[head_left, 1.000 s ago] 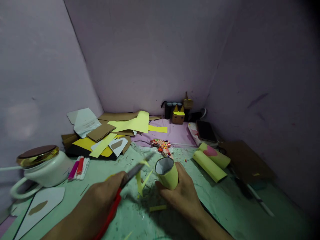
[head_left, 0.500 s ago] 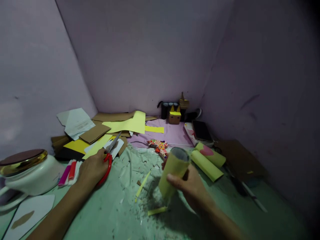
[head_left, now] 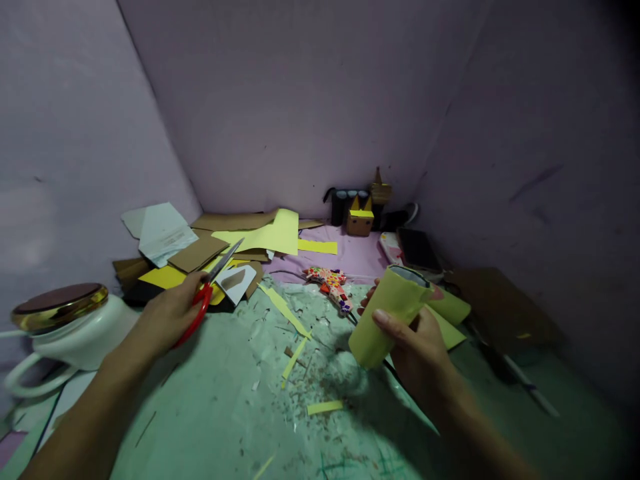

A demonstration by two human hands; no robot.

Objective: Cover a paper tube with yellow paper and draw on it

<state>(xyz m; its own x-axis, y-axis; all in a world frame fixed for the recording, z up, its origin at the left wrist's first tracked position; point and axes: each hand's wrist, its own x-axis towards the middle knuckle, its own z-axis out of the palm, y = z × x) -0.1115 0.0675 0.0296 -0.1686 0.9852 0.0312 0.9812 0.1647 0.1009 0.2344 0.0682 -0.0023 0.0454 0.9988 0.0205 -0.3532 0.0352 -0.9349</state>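
Observation:
My left hand [head_left: 173, 313] is closed on a pair of red-handled scissors [head_left: 204, 303], whose blades point up and away over the paper pile. My right hand [head_left: 420, 343] grips a cardboard tube wrapped in yellow-green paper [head_left: 385, 320]. The tube leans to the right, its open end up, and the thumb presses on its near side. Just behind the right hand lies another yellow-green roll with a pink patch [head_left: 453, 308]. Thin yellow paper strips [head_left: 283, 308] and a short strip [head_left: 325, 407] lie on the green tabletop between my hands.
Cardboard and paper sheets [head_left: 273, 235] are piled at the back left. A white pot with a gold-rimmed lid [head_left: 75, 340] stands at left. A floral-patterned glue-gun-shaped tool [head_left: 327, 280] lies mid-table. A small cardboard box with pointed ears [head_left: 360, 223] and a dark phone [head_left: 419, 248] are behind.
My right hand has moved the tube right and slightly up, tilting it further. A longer yellow strip now lies loose in the middle of the table. My left hand still holds the scissors.

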